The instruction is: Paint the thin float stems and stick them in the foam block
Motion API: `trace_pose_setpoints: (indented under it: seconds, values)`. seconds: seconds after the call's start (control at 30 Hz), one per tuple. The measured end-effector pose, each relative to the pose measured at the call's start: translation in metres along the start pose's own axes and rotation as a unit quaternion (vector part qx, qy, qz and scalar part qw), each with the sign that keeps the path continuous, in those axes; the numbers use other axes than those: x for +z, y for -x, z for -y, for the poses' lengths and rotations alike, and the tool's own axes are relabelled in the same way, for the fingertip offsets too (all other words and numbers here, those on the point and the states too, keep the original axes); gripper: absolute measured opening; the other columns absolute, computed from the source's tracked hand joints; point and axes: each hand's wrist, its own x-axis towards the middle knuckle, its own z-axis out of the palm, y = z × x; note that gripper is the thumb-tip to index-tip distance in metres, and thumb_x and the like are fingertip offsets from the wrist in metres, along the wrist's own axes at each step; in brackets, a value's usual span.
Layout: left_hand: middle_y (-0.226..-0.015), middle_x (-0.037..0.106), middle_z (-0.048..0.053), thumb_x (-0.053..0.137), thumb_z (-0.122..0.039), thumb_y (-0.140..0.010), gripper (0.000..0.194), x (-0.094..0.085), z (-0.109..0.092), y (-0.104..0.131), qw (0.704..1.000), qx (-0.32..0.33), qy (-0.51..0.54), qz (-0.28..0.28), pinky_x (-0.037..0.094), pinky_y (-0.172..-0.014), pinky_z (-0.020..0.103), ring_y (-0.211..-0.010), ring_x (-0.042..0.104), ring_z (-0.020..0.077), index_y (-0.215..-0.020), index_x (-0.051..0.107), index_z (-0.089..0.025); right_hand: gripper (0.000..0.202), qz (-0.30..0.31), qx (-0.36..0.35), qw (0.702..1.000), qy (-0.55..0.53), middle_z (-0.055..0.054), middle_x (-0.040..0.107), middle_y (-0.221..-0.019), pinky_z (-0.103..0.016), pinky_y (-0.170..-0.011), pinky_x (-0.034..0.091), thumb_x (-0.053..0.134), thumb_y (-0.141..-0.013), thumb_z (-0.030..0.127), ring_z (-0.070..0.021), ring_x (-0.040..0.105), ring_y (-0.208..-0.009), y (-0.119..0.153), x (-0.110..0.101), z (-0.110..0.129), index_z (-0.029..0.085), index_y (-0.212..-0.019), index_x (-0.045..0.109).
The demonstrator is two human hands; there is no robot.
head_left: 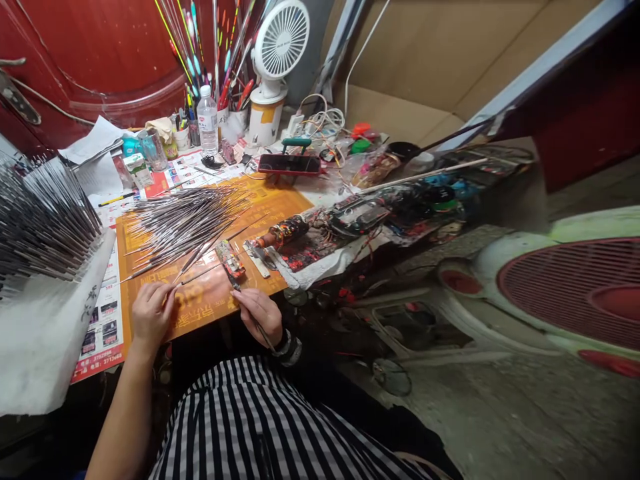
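My left hand [153,312] is closed in a pinch at the table's front edge, holding a thin dark stick [200,273] that looks like a slim fishing float. It points right, toward a small paint-smeared block [230,259]. In my right hand [261,317] is a slender paintbrush [263,333], its head just below the block and its handle slanting down toward my wrist. Beyond both hands lies a pile of similar thin sticks [187,223] on an orange board [295,193].
At left, a white foam block [37,353] bristles with upright sticks. A phone [289,164], water bottle [207,123] and white fan [281,40] stand at the back. Paint-stained tools and bottles [290,230] crowd the right side. A large fan [575,287] is on the right.
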Motion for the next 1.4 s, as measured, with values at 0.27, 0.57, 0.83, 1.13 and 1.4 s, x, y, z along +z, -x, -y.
trace_pose_setpoints:
  seconds: [0.27, 0.57, 0.83, 1.13, 1.4]
  values:
    - [-0.090, 0.071, 0.005, 0.059, -0.025, -0.094, 0.013, 0.000, 0.001, 0.000, 1.000, 0.007, -0.005, 0.000, 0.050, -0.082, 0.033, -0.084, 0.063, 0.0181, -0.099, 0.070, -0.022, 0.055, 0.000, 0.003, 1.000, 0.006, -0.011, 0.073, -0.112, -0.038, -0.090, 0.062, 0.053, -0.094, 0.009, -0.0209, 0.071, -0.104, 0.001, 0.004, -0.001, 0.022, -0.147, 0.050]
    - [-0.090, 0.070, 0.004, 0.060, -0.026, -0.094, 0.012, 0.000, 0.001, 0.000, 1.000, 0.008, -0.009, -0.001, 0.050, -0.083, 0.033, -0.084, 0.063, 0.0183, -0.099, 0.070, -0.022, 0.058, 0.000, 0.007, 1.000, 0.022, -0.012, 0.073, -0.111, -0.038, -0.089, 0.062, 0.056, -0.092, 0.004, -0.0211, 0.070, -0.104, -0.004, 0.003, 0.004, 0.020, -0.147, 0.050]
    - [-0.090, 0.070, 0.005, 0.061, -0.024, -0.094, 0.011, 0.000, 0.001, -0.001, 1.000, 0.021, -0.018, -0.004, 0.051, -0.082, 0.032, -0.085, 0.063, 0.0180, -0.100, 0.070, -0.022, 0.051, 0.004, 0.027, 0.999, 0.043, -0.012, 0.073, -0.114, -0.039, -0.090, 0.062, 0.051, -0.096, 0.008, -0.0216, 0.071, -0.105, -0.005, 0.002, 0.007, 0.019, -0.146, 0.050]
    - [-0.092, 0.070, 0.005, 0.062, -0.022, -0.093, 0.011, 0.000, 0.002, -0.001, 0.999, 0.030, -0.018, -0.006, 0.051, -0.083, 0.032, -0.085, 0.062, 0.0179, -0.102, 0.069, -0.021, 0.053, -0.006, 0.030, 0.999, 0.038, -0.013, 0.073, -0.112, -0.038, -0.089, 0.062, 0.055, -0.094, 0.006, -0.0223, 0.071, -0.105, -0.007, 0.002, 0.010, 0.018, -0.146, 0.051]
    - [-0.089, 0.069, 0.006, 0.054, -0.023, -0.097, 0.012, 0.000, -0.007, 0.001, 0.999, 0.028, -0.046, 0.000, 0.049, -0.079, 0.032, -0.083, 0.059, 0.0185, -0.097, 0.066, -0.020, 0.055, -0.006, -0.010, 1.000, -0.010, -0.012, 0.075, -0.105, -0.039, -0.085, 0.063, 0.055, -0.090, 0.002, -0.0226, 0.073, -0.098, 0.003, -0.006, 0.002, 0.017, -0.143, 0.054]
